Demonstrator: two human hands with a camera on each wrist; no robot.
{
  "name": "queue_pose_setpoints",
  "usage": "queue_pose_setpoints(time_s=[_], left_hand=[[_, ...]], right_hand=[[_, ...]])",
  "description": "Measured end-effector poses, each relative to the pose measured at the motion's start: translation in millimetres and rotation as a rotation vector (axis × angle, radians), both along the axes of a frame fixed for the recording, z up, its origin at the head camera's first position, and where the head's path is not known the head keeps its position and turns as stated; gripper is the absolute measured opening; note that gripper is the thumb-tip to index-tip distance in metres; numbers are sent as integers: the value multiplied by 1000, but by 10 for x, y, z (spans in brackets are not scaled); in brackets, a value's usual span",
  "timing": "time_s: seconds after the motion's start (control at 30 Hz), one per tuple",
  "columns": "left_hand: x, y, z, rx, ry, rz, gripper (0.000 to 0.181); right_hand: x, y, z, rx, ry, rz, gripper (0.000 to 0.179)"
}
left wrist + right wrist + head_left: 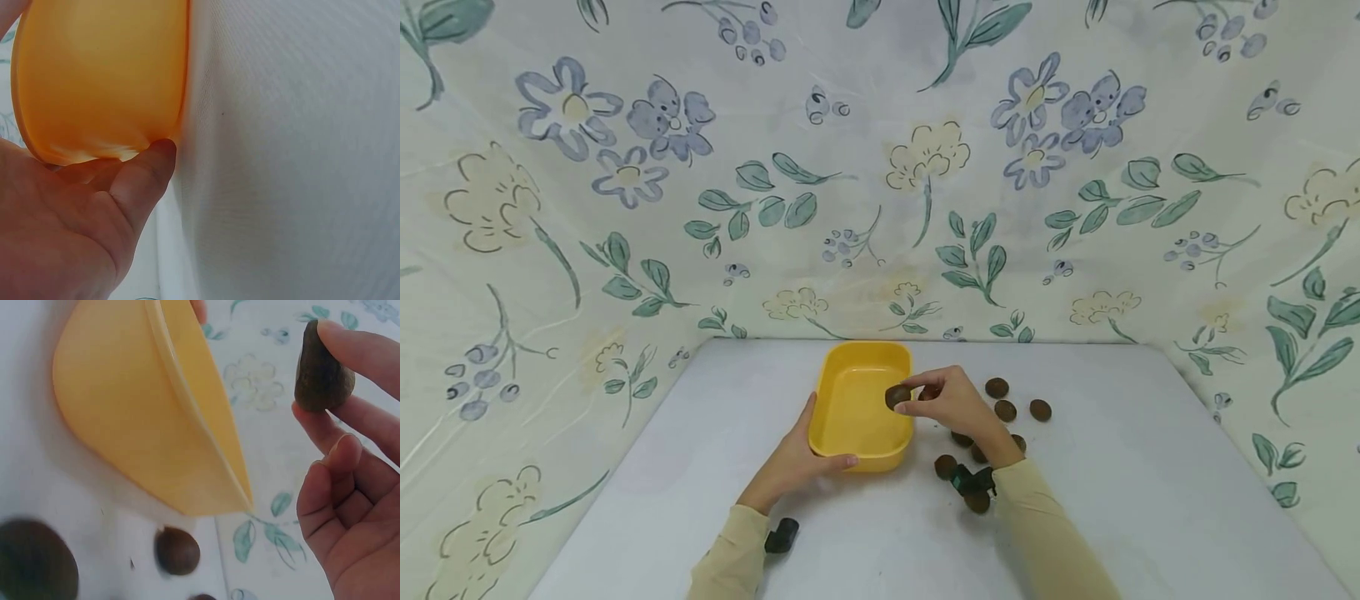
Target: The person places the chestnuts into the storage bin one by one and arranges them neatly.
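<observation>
A yellow plastic tub (857,408) stands on the table, nothing lying inside it. My left hand (805,446) grips its left near corner, thumb along the near wall; in the left wrist view the thumb (147,178) presses low on the tub wall (106,75). Over the tub's right rim, my right hand (955,404) pinches a brown chestnut (898,396) between thumb and fingertips. The right wrist view shows this chestnut (324,372) held up beside the tub, the other fingers curled toward the palm. Another chestnut (929,392) shows through the gap between thumb and fingers.
Several loose chestnuts (1005,410) lie on the white table (1120,492) right of the tub, some partly hidden under the right forearm. Black wrist cameras (782,536) sit at both wrists. Flowered cloth (880,208) hangs behind and at the sides.
</observation>
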State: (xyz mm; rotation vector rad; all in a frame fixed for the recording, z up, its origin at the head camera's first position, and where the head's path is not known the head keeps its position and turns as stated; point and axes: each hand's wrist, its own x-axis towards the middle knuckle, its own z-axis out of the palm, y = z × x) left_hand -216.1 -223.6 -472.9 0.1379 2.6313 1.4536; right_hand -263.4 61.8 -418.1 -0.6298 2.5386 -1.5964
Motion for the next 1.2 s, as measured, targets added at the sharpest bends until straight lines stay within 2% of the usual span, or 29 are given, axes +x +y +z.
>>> queue_pose_setpoints(time_s=[0.4, 0.63, 0.9, 1.2], left_hand=[[9, 6, 29, -33, -21, -1, 137], [-1, 3, 37, -29, -23, -3, 136], [7, 1, 29, -22, -35, -4, 133], [24, -28, 25, -28, -29, -1, 134]], right_hand=[[-27, -359, -117, -9, 26, 49, 38], [-43, -540, -164, -1, 1, 48, 39], [-35, -717, -193, 56, -59, 46, 38], [-57, -874, -231, 122, -87, 26, 34]])
